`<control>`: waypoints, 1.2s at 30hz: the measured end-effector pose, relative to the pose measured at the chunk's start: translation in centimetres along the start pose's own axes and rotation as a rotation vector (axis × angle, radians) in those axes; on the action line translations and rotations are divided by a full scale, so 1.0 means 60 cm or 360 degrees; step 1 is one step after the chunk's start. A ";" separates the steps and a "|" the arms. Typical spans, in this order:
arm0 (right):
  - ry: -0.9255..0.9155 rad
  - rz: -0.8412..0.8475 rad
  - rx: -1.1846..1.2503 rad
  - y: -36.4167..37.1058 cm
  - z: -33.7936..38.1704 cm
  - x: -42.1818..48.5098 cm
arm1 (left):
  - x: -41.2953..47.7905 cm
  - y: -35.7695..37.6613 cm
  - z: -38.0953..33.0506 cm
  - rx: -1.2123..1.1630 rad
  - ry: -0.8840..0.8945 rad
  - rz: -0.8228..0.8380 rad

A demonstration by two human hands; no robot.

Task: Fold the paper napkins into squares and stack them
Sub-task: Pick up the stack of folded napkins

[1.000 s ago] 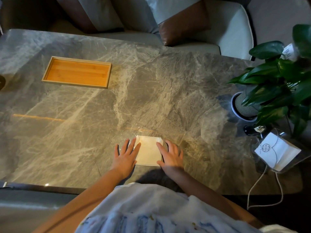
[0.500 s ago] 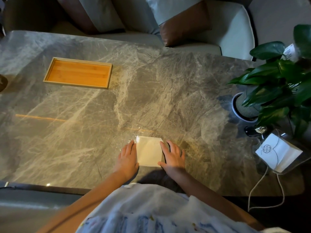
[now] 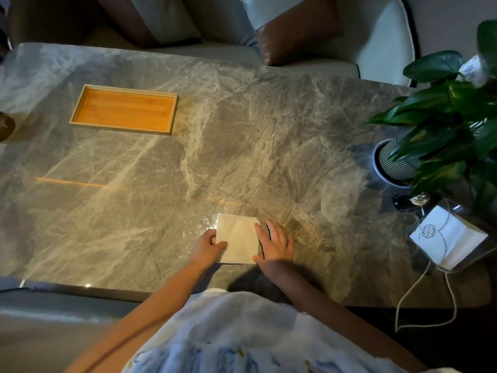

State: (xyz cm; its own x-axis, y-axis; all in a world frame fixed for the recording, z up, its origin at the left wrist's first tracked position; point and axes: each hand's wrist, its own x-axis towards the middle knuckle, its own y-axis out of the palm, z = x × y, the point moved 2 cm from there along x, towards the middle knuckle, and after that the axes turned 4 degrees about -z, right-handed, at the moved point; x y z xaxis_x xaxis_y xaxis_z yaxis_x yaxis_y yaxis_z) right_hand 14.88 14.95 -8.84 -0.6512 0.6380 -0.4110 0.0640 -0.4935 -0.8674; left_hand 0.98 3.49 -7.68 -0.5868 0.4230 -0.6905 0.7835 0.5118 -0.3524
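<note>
Hands on a folded napkin at a marble desk

Napkin, pale and folded to a near square, lies flat on the grey marble desk, close to the near edge and just in front of the person. The left hand is curled at the napkin's left edge, thumb on top of the paper and fingers tucked at or under the edge, so it appears to pinch that side. The right hand lies flat and open, fingers spread, its inner edge touching the napkin's right side and the rest of the palm resting on the desk. The two hands are apart, with the napkin between them.

Far to the left and toward the back of the desk sits a shallow wooden tray, well apart from the napkin. At the right end stands a leafy plant in a ribbed pot. Nearer than the pot, a clear holder keeps a stack of white napkins, tilted, with a small round logo showing. A thin cord hangs off the desk's near right edge. Beyond the desk is a light sofa with a brown cushion. The lower part of the view is filled by the person's bare forearms and a white patterned top.
</note>
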 end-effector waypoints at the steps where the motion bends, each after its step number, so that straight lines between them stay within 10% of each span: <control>1: -0.0013 -0.0022 0.0016 0.002 -0.002 -0.004 | -0.002 0.002 0.002 -0.0058 -0.0012 -0.0004; 10: -0.0027 -0.0221 0.0940 0.014 -0.019 -0.031 | -0.048 0.001 -0.001 -0.0556 -0.0052 0.0106; 18: 0.0689 0.0467 0.2059 0.002 0.089 -0.005 | -0.030 -0.098 0.009 -0.1036 -0.0146 0.0109; 36: 0.0429 -0.0142 0.1940 -0.051 0.379 0.223 | 0.183 -0.379 -0.055 -0.0605 0.0372 0.0047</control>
State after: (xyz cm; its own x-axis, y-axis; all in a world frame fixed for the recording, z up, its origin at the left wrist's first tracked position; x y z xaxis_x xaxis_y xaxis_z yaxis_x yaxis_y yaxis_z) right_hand -11.19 11.54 -5.32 -0.4325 0.7268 -0.5336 -0.8070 -0.5760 -0.1303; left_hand -23.95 -1.03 -5.17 -0.6297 0.5769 -0.5202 0.6955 0.7170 -0.0469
